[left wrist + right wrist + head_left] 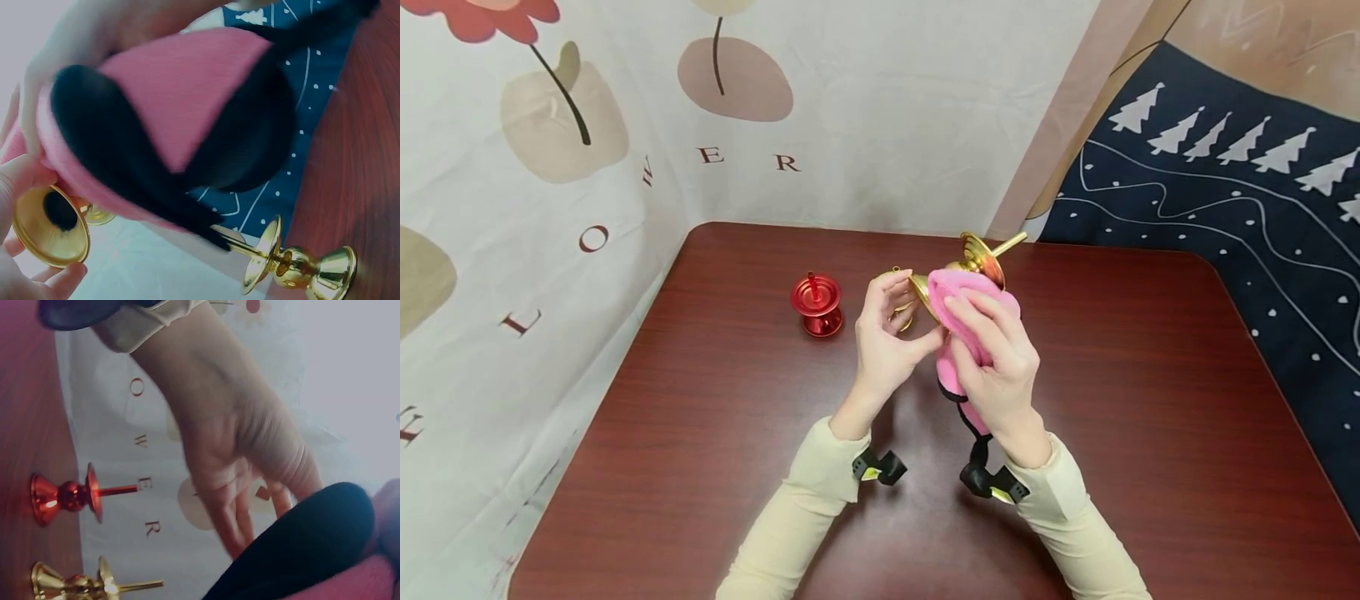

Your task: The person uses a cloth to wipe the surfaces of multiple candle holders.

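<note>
A gold candlestick is held tilted above the table, its spike pointing to the upper right. My left hand grips the rim of its flared base, whose hollow underside shows in the left wrist view. With my right hand I hold a pink cloth with black edging, wrapped around the candlestick's middle and hiding that part. A second gold candlestick stands upright behind my left hand, mostly hidden by it in the head view. To its left is an upright red candlestick.
The dark red-brown table runs beneath both arms. At its back and left hangs a pale cloth with flower shapes and letters. A navy cloth with white trees lies beyond the right edge.
</note>
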Tool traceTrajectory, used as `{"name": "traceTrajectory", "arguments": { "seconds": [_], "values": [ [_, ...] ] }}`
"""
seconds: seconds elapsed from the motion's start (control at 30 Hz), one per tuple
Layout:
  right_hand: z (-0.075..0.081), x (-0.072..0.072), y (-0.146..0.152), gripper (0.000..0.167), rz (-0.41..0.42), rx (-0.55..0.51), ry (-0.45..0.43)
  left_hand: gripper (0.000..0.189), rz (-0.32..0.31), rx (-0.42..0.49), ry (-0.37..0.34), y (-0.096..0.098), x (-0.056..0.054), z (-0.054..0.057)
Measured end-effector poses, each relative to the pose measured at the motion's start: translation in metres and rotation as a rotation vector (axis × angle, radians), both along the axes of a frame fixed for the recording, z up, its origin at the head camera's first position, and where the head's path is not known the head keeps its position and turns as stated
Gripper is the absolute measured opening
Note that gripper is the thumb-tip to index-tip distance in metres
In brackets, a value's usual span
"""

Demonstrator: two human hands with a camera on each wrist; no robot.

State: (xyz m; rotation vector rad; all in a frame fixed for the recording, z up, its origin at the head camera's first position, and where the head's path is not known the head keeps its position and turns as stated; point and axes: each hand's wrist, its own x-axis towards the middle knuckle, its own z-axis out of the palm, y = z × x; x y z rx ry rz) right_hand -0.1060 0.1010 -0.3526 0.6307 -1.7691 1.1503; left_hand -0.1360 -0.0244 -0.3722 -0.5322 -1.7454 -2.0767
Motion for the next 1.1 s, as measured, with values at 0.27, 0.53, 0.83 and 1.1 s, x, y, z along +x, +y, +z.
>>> {"name": "traceTrajectory", "arguments": {
  "seconds": [0.27,0.53,0.83,1.1],
  "values": [
    [-0.014,-0.001,0.012,0.022,0.168,-0.053,-0.095,0.066,-0.136,0.254,-0.128,-0.002,-0.001,0.0],
    [-0.021,0.001,0.021,0.024,0.213,-0.389,-0.444,0.051,-0.217,0.332,-0.221,-0.001,0.001,0.008],
    [-0.012,-0.003,0.023,0.029,0.217,-0.677,-0.804,0.04,-0.233,0.371,-0.338,-0.004,0.0,0.007],
    [-0.005,-0.015,0.028,0.032,0.247,-0.772,-0.931,0.038,-0.237,0.268,-0.405,-0.009,0.0,0.011]
  ]
}}
